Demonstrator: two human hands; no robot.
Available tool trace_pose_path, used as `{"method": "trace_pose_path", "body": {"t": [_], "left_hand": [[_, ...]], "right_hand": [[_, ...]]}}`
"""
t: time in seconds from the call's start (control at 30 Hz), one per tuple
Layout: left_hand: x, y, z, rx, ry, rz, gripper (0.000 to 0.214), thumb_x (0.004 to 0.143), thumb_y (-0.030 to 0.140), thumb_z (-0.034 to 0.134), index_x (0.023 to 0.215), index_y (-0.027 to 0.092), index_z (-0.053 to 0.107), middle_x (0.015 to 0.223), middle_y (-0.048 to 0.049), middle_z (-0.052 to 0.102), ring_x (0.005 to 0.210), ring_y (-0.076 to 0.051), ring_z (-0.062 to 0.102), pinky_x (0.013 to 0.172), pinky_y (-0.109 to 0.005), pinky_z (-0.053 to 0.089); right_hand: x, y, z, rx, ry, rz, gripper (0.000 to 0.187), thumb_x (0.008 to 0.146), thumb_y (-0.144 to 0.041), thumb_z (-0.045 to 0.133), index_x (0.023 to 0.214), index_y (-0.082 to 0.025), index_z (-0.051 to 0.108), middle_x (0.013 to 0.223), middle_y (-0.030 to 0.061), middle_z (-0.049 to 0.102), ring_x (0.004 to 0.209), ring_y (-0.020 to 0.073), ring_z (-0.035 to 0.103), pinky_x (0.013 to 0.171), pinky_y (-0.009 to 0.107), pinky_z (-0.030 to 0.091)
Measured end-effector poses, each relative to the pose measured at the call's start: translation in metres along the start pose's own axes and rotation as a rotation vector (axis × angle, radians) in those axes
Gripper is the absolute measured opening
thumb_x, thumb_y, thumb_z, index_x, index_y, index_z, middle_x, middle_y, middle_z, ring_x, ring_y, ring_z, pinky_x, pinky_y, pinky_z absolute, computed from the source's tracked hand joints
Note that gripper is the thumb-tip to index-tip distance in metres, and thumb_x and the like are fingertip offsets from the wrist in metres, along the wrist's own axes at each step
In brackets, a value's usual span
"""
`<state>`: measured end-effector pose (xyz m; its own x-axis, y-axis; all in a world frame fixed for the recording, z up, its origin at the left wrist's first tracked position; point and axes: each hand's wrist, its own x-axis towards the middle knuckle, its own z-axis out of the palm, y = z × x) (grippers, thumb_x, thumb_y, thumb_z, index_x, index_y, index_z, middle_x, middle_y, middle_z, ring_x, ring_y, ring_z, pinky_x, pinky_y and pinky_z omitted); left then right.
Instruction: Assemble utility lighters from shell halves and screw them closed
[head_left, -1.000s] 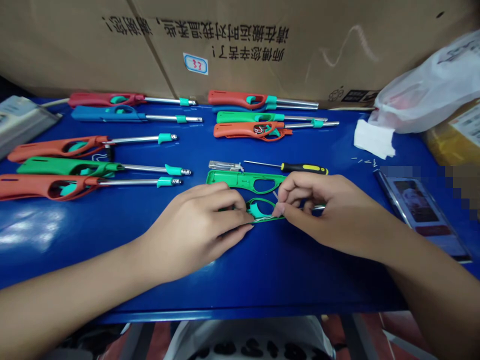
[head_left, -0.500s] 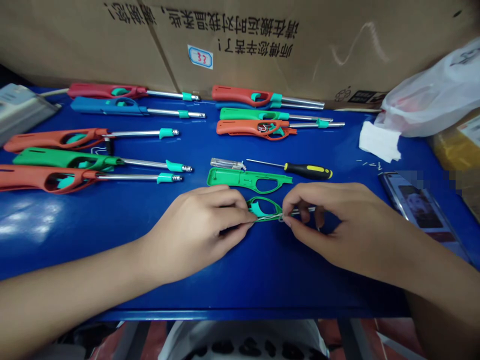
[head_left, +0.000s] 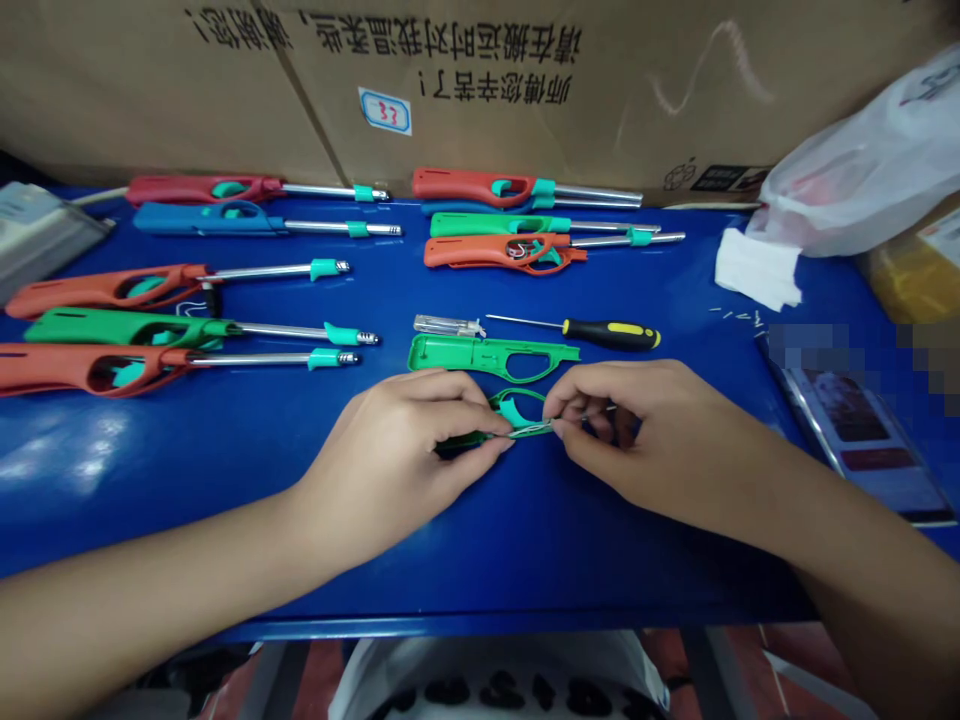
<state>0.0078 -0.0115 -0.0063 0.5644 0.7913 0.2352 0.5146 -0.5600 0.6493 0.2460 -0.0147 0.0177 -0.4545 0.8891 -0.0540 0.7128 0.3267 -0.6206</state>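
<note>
An opened green lighter body [head_left: 521, 415] with a teal trigger lies on the blue table [head_left: 225, 470] between my hands. My left hand [head_left: 409, 450] is closed over its handle end, thumb and fingers pinching it. At the nozzle end, my right hand [head_left: 637, 430] pinches a thin wire or small part of the same lighter. Just behind lies the detached green shell half [head_left: 487, 357]. Beyond it rest a clear gas tank piece [head_left: 448, 325] and a black-and-yellow screwdriver [head_left: 600, 332].
Several long-nozzle lighters in red, orange, green and blue lie in rows at left [head_left: 172, 330] and back centre [head_left: 517, 225]. Cardboard boxes [head_left: 487, 90] wall the back. A white tissue [head_left: 756, 272], a plastic bag [head_left: 862, 180] and a phone [head_left: 862, 420] sit at right.
My right hand has shifted a little left along the lighter's nozzle end, its pinch closing nearer my left hand. The left hand keeps its hold.
</note>
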Motion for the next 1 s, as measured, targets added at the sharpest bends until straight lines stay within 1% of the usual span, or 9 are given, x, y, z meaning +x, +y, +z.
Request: {"method": "trace_pose_path", "body": {"t": [0.2, 0.57, 0.67, 0.8, 0.9, 1.0], "left_hand": [[0.0017, -0.0021, 0.0032, -0.017, 0.018, 0.014, 0.01, 0.09, 0.015, 0.073, 0.093, 0.021, 0.081, 0.086, -0.0005, 0.074, 0.081, -0.016, 0.068, 0.068, -0.027, 0.053], [0.0019, -0.0024, 0.0041, -0.046, 0.063, 0.064, 0.006, 0.089, 0.013, 0.076, 0.092, 0.016, 0.08, 0.086, -0.0001, 0.074, 0.077, -0.01, 0.069, 0.071, -0.021, 0.052], [0.0024, -0.0026, 0.0042, -0.046, 0.073, 0.066, 0.006, 0.088, 0.013, 0.076, 0.092, 0.016, 0.08, 0.086, 0.0001, 0.075, 0.078, -0.01, 0.069, 0.072, -0.02, 0.052], [0.0029, -0.0042, 0.0048, -0.053, 0.076, 0.074, 0.008, 0.088, 0.012, 0.076, 0.092, 0.017, 0.08, 0.086, 0.0005, 0.075, 0.078, -0.01, 0.069, 0.074, -0.02, 0.053], [0.0028, -0.0057, 0.0048, -0.061, 0.069, 0.062, 0.009, 0.088, 0.011, 0.075, 0.092, 0.018, 0.081, 0.085, 0.0005, 0.075, 0.078, -0.011, 0.069, 0.073, -0.022, 0.053], [0.0025, -0.0068, 0.0046, -0.077, 0.067, 0.053, 0.01, 0.088, 0.011, 0.075, 0.092, 0.018, 0.081, 0.085, 0.0001, 0.075, 0.079, -0.012, 0.07, 0.073, -0.023, 0.053]], "right_hand": [[0.0004, -0.0004, -0.0005, -0.011, -0.014, -0.007, 0.013, 0.084, -0.013, 0.06, 0.083, -0.023, 0.069, 0.069, -0.0049, 0.064, 0.059, 0.0104, 0.055, 0.06, 0.025, 0.041], [0.0007, 0.0009, -0.0015, -0.005, -0.019, 0.003, 0.013, 0.084, -0.013, 0.062, 0.087, -0.022, 0.07, 0.073, -0.0052, 0.065, 0.064, 0.0103, 0.057, 0.062, 0.025, 0.042], [0.0005, 0.0002, -0.0021, -0.025, -0.015, -0.062, 0.014, 0.085, -0.011, 0.062, 0.088, -0.022, 0.07, 0.076, -0.0049, 0.066, 0.067, 0.01, 0.058, 0.063, 0.025, 0.042], [-0.0021, -0.0023, -0.0044, -0.195, -0.031, -0.201, 0.017, 0.093, -0.015, 0.059, 0.09, -0.022, 0.074, 0.082, -0.0011, 0.07, 0.074, 0.0131, 0.062, 0.065, 0.027, 0.04], [-0.0046, -0.0029, -0.0057, -0.309, -0.072, -0.277, 0.021, 0.098, -0.02, 0.056, 0.09, -0.023, 0.076, 0.076, -0.0008, 0.07, 0.067, 0.0131, 0.062, 0.061, 0.027, 0.038], [-0.0063, -0.0021, -0.0052, -0.392, -0.092, -0.308, 0.023, 0.099, -0.02, 0.055, 0.092, -0.024, 0.077, 0.073, -0.0011, 0.072, 0.063, 0.0135, 0.064, 0.061, 0.027, 0.04]]}}
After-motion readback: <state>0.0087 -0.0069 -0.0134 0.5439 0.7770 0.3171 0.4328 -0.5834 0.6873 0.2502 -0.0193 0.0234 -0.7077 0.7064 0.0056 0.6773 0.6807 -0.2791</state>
